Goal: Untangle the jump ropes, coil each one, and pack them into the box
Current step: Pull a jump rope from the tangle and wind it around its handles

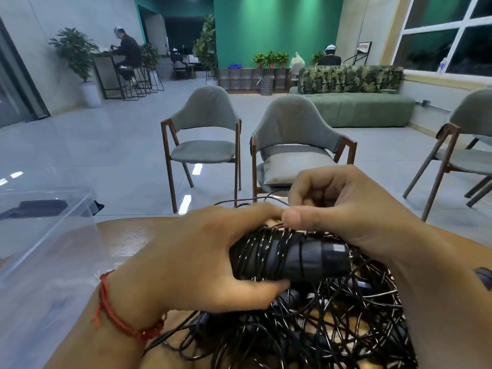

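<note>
1. A glossy grey tiled floor (106,145) runs from the table's far edge to a green wall (277,30)
2. A green sofa (354,107) stands well beyond the table, against the windowed side of the room
3. Two grey chairs (205,134) (295,129) stand just beyond the table; a third chair (463,145) is off to the table's right
4. The wooden table (127,241) fills the near view
5. A clear plastic box (45,230) sits on the table's left part
6. The tangle of jump ropes (332,323) lies heaped on the table's near right part
7. The handle bundle (298,257), black and wound with cord, is held just above that heap
8. The left grip (202,257) is curled tight round the bundle's left end
9. The right grip (343,206), fingers curled, pinches a thin cord (239,204) at the bundle's top
</note>
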`<state>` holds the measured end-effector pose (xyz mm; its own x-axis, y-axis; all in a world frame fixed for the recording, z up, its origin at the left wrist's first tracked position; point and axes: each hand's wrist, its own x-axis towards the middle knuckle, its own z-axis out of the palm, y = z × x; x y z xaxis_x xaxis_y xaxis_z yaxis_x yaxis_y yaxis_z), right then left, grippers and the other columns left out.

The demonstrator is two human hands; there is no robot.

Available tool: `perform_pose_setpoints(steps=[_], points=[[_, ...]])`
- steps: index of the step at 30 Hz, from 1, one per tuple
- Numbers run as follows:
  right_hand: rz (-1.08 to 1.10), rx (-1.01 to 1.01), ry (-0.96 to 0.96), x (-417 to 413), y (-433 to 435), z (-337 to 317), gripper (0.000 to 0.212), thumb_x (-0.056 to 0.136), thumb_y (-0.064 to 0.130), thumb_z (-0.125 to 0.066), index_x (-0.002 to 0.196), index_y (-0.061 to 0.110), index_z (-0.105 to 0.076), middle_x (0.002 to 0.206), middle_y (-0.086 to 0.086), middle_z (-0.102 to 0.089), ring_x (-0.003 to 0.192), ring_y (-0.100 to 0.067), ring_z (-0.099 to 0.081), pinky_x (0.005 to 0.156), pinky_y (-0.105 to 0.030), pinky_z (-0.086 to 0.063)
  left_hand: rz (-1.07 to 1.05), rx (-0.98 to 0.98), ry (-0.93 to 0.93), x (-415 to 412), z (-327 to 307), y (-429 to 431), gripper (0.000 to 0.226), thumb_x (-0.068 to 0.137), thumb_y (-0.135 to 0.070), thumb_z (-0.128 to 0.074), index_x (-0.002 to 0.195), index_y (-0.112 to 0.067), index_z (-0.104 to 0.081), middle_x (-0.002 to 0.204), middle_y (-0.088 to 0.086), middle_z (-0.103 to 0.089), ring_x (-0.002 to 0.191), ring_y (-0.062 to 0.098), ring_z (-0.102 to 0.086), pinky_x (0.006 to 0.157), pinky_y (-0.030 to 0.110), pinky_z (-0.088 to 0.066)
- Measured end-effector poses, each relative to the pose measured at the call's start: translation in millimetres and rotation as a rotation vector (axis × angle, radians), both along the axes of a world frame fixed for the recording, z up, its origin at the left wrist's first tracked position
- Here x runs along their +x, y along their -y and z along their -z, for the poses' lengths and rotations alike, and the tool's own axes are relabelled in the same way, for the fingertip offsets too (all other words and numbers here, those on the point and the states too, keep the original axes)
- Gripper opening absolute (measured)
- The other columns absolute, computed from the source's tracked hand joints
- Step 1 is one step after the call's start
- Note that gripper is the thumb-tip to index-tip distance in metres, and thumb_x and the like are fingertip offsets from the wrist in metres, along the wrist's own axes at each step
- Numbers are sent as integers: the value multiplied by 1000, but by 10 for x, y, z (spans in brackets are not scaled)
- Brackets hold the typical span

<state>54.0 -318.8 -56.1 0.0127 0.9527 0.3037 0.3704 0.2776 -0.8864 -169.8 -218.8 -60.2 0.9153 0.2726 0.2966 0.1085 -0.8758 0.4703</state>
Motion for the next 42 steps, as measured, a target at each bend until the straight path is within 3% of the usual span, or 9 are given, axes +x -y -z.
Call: perform_pose_setpoints(steps=[7, 11, 15, 19, 24, 26, 33, 36, 42], points=[[-56, -79, -125, 92, -263, 238, 50, 64, 60, -96, 71, 22, -63, 64, 4, -60, 56, -7, -56, 55, -16, -44, 105, -259, 134, 20, 54, 26, 85, 83, -26, -91, 150, -41, -42, 110, 0, -77, 82, 23, -75, 76, 35, -59], [205, 31, 37, 42, -371, 416, 24, 88, 41, -80, 90, 18, -76, 71, -3, -66, 61, -3, -66, 60, -16, -51, 18, -275, 216, 46, 82, 6, 71, 87, -37, -85, 147, -46, -49, 108, -3, -75, 84, 21, -74, 73, 28, -58], [353, 139, 138, -48, -395, 457, 37, 99, 42, -60, 80, 12, -72, 72, -19, -62, 67, -40, -58, 63, -46, -47, -134, -274, 325, 72, 109, -45, 45, 90, -45, -76, 133, -44, -62, 91, -7, -70, 77, 15, -72, 66, 17, -52], [313, 155, 50, -131, -328, 361, 25, 109, 33, -56, 97, 29, -78, 77, 11, -72, 75, -6, -65, 66, -19, -47, -251, -273, 410, 118, 140, -41, 33, 91, -51, -72, 122, -45, -65, 90, -7, -69, 81, 11, -69, 68, 14, -51], [349, 71, 334, -119, -330, 408, 29, 109, 49, -53, 93, 34, -72, 76, 13, -67, 74, -7, -60, 69, -39, -51, -454, -334, 565, 181, 178, -82, 27, 93, -61, -61, 111, -41, -63, 88, -1, -68, 75, 17, -67, 69, 42, -59], [352, 32, 417, -167, -315, 415, 27, 108, 52, -53, 96, 34, -70, 73, 11, -64, 65, -7, -55, 62, -35, -44, -502, -360, 611, 223, 225, -83, 23, 97, -58, -61, 110, -39, -62, 90, 2, -70, 77, 21, -68, 72, 53, -59], [426, -51, 580, -109, -255, 334, 47, 105, 64, -50, 74, 29, -57, 68, 9, -60, 63, -10, -55, 60, -35, -41, -399, -846, 1101, 165, 115, -196, 49, 107, -54, -52, 139, -17, -59, 99, 11, -67, 76, 21, -60, 52, 31, -44], [414, -71, 566, -102, -237, 296, 47, 104, 66, -47, 78, 30, -60, 70, 9, -62, 65, -9, -57, 60, -34, -40, -514, -730, 1141, 82, 86, -293, 51, 107, -56, -52, 142, -19, -56, 101, 7, -68, 80, 18, -63, 56, 33, -47], [368, 25, 698, -219, -128, 181, 26, 109, 57, -47, 91, 40, -56, 75, 13, -62, 73, -5, -59, 63, -31, -45, -744, -199, 653, 100, 241, -369, 52, 100, -51, -67, 145, -45, -44, 95, -9, -59, 75, 0, -61, 59, 15, -44]])
